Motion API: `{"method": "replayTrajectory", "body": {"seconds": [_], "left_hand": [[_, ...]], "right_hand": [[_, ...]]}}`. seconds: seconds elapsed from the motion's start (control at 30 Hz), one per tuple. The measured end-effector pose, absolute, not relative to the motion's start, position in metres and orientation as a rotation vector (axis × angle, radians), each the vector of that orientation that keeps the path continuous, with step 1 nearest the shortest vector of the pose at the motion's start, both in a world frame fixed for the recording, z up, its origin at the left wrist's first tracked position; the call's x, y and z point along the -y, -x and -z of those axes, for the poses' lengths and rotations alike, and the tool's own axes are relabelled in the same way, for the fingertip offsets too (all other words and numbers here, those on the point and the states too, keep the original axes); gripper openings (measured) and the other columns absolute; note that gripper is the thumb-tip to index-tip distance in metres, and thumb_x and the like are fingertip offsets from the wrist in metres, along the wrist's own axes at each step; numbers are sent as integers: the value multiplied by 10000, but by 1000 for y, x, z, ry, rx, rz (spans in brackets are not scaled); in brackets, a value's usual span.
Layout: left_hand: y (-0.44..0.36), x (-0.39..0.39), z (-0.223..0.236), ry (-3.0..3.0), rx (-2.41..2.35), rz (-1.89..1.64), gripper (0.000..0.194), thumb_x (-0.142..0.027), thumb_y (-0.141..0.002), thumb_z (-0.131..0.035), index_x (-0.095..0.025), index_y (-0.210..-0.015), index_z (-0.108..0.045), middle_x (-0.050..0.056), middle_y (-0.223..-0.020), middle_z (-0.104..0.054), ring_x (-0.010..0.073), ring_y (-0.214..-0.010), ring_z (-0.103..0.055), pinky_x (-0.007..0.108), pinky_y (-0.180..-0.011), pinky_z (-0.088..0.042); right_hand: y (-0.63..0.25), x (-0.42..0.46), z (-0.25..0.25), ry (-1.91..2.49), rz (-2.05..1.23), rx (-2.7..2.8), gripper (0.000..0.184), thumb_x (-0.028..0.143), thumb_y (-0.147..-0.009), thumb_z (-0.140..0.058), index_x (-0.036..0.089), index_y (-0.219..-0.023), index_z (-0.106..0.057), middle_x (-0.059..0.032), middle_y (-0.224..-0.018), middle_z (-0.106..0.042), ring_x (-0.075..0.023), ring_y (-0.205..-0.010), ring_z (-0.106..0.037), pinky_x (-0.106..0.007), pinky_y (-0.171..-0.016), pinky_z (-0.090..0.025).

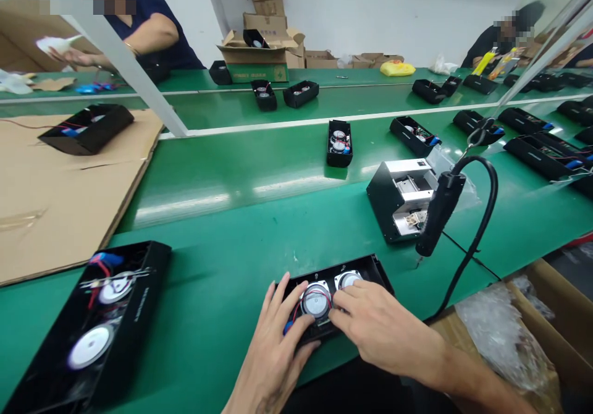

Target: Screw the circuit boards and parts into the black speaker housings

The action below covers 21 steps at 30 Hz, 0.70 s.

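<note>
The person's left hand [271, 346] sits at the lower centre with its fingers spread wide, the fingertips against the near left side of a black rectangular speaker case [365, 272]; it is open and does not seem to grip anything. The right hand [375, 327] reaches in from the lower right, its fingers slightly curved over the case and touching a round silver-rimmed speaker driver [315, 299]. Whether it has firm hold of the driver cannot be told. Red and black wires [296, 314] loop over that driver, and a second round speaker driver [348, 280] sits just beside it in the case. The case lies on a green conveyor workbench [208, 278].

At the lower left, a second black speaker case [44, 367] holds two round drivers [90, 346] and blue-wrapped wiring [106, 258]. Upper right of the hands, a black corded tool [440, 213] hangs beside a black-and-silver metal box unit [401, 199]. Another black case [340, 143] with two drivers stands mid-frame, and more black cases [532, 154] line the belt at the right. A flat cardboard sheet [55, 204] lies at the left under a further black case [88, 128].
</note>
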<state>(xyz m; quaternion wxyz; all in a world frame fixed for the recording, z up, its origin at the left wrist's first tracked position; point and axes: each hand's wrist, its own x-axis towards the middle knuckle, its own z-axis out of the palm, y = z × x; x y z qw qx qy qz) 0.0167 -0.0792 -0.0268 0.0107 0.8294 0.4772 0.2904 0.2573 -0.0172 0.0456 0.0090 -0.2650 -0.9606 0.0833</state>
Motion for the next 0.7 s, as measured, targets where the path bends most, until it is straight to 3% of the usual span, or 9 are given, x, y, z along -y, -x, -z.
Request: {"method": "replayTrajectory", "body": {"seconds": [0.13,0.47,0.57,0.7], "left_hand": [[-15,80,32,-2595,-1489,-904,191,-188,-920,-740,-224,-1105,-715,172,-1592,-597,433,-1630,-389,745,-1219,-474],[-20,78,25,-2668,-1405,-692,161,-188,-847,-798,-233,-990,-739,51,-1677,-559,460,-1704,-171,786,-1363,-149],[-22,77,23,-2719,-1365,-677,131,-255,-849,-823,-223,-941,-735,29,-1668,-572,458,-1712,-113,741,-1394,-69],[-22,72,24,-2764,-1315,-689,201,-302,-849,-859,-220,-1004,-759,-1,-1610,-633,409,-1721,-114,618,-1438,-38]], "right_hand": [[-257,13,-43,732,-314,3064,139,58,-968,-635,173,-977,-714,-52,-994,-714,-238,-866,-643,-403,-755,-455],[-262,10,-45,676,-633,3105,273,222,-828,-712,115,-1074,-768,-108,-1009,-760,-275,-941,-692,-406,-929,-501],[-261,19,-36,710,-589,3088,316,250,-826,-704,88,-1090,-766,-144,-1026,-764,-293,-958,-693,-412,-972,-505],[-257,22,-25,726,-523,3043,214,173,-858,-661,108,-1033,-765,-139,-997,-773,-288,-960,-695,-414,-954,-503]]}}
